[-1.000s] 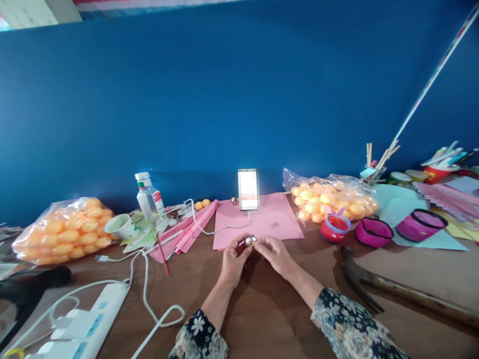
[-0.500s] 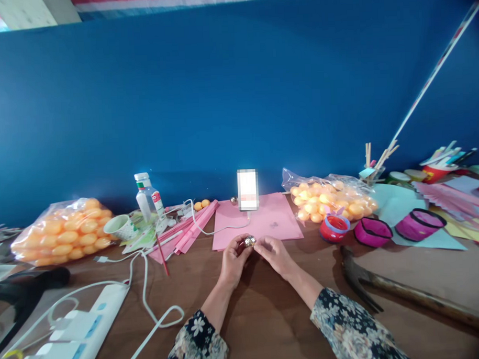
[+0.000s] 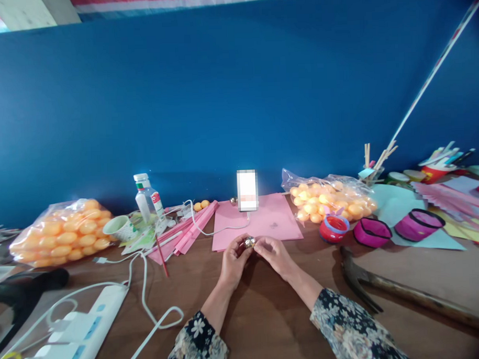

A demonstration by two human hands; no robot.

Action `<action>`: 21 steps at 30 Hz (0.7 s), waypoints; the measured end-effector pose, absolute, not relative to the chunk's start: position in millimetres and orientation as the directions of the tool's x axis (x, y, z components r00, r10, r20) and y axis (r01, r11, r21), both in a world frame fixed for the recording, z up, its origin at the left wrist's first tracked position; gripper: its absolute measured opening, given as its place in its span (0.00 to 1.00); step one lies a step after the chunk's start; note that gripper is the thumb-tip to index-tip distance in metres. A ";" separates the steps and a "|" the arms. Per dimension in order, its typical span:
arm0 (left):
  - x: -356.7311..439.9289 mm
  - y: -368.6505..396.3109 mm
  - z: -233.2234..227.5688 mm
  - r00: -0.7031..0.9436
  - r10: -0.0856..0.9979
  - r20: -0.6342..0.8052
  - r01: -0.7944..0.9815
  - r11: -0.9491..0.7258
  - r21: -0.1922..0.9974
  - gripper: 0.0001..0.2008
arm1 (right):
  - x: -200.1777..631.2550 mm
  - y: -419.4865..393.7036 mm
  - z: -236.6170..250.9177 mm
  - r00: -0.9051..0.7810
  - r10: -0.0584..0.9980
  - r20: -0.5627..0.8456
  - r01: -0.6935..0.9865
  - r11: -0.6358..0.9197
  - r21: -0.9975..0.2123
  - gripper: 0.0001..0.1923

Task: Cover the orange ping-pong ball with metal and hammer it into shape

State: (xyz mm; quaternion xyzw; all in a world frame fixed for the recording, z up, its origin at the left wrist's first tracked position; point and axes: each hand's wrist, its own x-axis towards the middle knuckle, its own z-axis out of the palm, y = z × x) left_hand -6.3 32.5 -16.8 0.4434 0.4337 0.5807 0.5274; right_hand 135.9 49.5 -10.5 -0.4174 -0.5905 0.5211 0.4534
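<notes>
Two hands met over a brown wooden counter (image 3: 268, 325), pinching one small shiny metallic ball (image 3: 249, 242) between their fingertips, just in front of a pink paper sheet (image 3: 272, 220). The left hand (image 3: 232, 263) closed on the ball from the left and the right hand (image 3: 275, 255) from the right, so the ball sat between them, touching both; it was too small to tell just what it was. Two clear bags of orange plastic eggs flanked the scene, one at far left (image 3: 61, 235) and one right of centre (image 3: 329, 200). One phone (image 3: 247, 189) stood against the blue wall, its screen blurred, a white cable running from it. One water bottle (image 3: 145, 198) and one paper cup (image 3: 119, 227) stood left of centre. Two magenta round containers (image 3: 419, 224) and one red one (image 3: 334, 228) sat to the right. One hammer (image 3: 384, 287) lay along the right edge, its handle cut off by the frame, as was a white power strip (image 3: 72, 337) at lower left
</notes>
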 end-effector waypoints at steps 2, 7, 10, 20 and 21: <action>-5.9 32.5 -16.2 -0.056 0.998 0.031 -0.230 -0.043 0.972 0.21 | 136.0 49.3 -10.5 -0.232 0.968 0.093 0.021 0.100 -0.995 0.12; -5.8 32.7 -17.0 -0.071 0.997 0.003 -0.213 -0.018 0.977 0.22 | 135.6 49.0 -11.4 -0.209 0.975 0.073 0.008 0.077 -0.997 0.13; -6.3 33.3 -20.1 -0.074 0.997 0.008 -0.210 -0.023 0.977 0.22 | 134.9 49.3 -12.7 -0.201 0.977 0.066 -0.002 0.067 -0.998 0.14; -6.9 33.4 -22.3 -0.096 0.995 0.013 -0.185 -0.031 0.982 0.23 | 133.6 50.0 -17.7 -0.176 0.982 0.071 0.017 0.075 -0.997 0.14; -7.0 33.3 -22.0 -0.098 0.995 0.020 -0.178 -0.037 0.983 0.23 | 133.5 49.9 -17.4 -0.175 0.982 0.075 0.021 0.080 -0.997 0.15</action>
